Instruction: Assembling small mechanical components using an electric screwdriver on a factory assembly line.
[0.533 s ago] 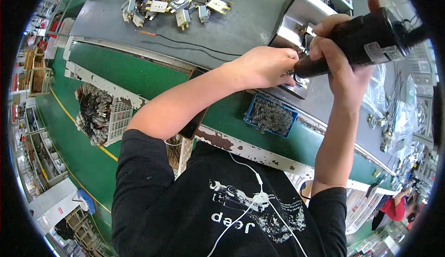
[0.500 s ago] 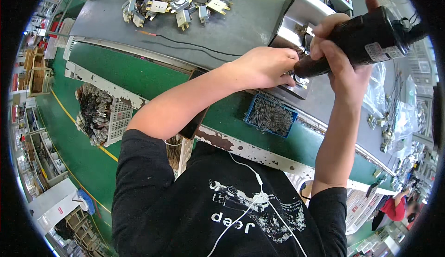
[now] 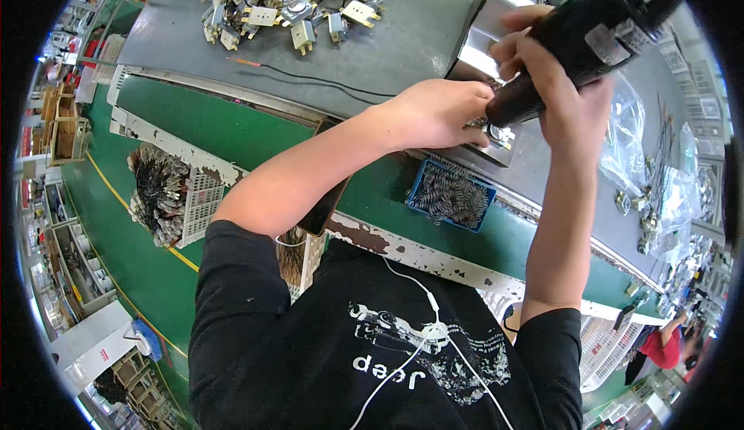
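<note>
Above the blue tray (image 3: pixel 452 196) of small springy metal parts, I see my right hand (image 3: pixel 559 81) clamped around a dark, cylindrical power screwdriver (image 3: pixel 577 46), fingers wrapped tight about its smooth black body. A pale rectangular label sits on the tool's upper barrel, up and to the right of the tray. The tool's brownish nose points down onto a small shiny metal part (image 3: pixel 496 131), which rests on the grey bench just above the tray's far edge. My left hand (image 3: pixel 434 112) lies directly left of that nose, curled over the part with fingertips pressed together on it, so tool tip and hand touch or nearly touch; I cannot tell exactly which. Far up and left of the tray, a heap of cream and metal switch-like components (image 3: pixel 294 0) is scattered on the matte grey surface, and a thin black wire (image 3: pixel 310 81) runs across it. Right of the tray, crinkled clear plastic bags (image 3: pixel 632 143) hold more parts. Well left of the tray, a white slotted basket (image 3: pixel 198 201) holds a dark bristly bundle.
</note>
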`<act>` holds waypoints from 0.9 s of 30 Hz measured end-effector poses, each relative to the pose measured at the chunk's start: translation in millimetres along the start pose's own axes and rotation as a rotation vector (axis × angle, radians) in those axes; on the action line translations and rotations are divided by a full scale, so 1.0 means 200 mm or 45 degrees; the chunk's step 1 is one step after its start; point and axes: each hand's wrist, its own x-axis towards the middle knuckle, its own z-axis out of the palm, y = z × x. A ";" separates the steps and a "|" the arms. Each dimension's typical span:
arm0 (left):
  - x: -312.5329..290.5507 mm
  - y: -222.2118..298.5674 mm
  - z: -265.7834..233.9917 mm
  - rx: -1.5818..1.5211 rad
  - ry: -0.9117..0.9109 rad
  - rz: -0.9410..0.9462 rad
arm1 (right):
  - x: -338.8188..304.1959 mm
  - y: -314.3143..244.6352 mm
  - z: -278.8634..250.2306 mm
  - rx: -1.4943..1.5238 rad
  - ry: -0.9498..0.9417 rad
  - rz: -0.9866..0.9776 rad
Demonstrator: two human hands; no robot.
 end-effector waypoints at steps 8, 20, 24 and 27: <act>0.00 0.00 0.00 0.033 0.079 0.040 | -0.06 0.02 0.06 -0.259 0.427 -0.368; -0.02 0.07 -0.02 0.060 0.026 -0.041 | -0.12 -0.05 0.08 -0.150 0.375 -0.288; -0.02 0.08 -0.06 -0.041 0.176 0.035 | -0.11 -0.09 -0.13 -0.161 0.650 -0.391; -0.04 0.05 -0.12 -0.092 0.238 -0.042 | -0.05 -0.14 -0.15 -0.204 0.767 -0.516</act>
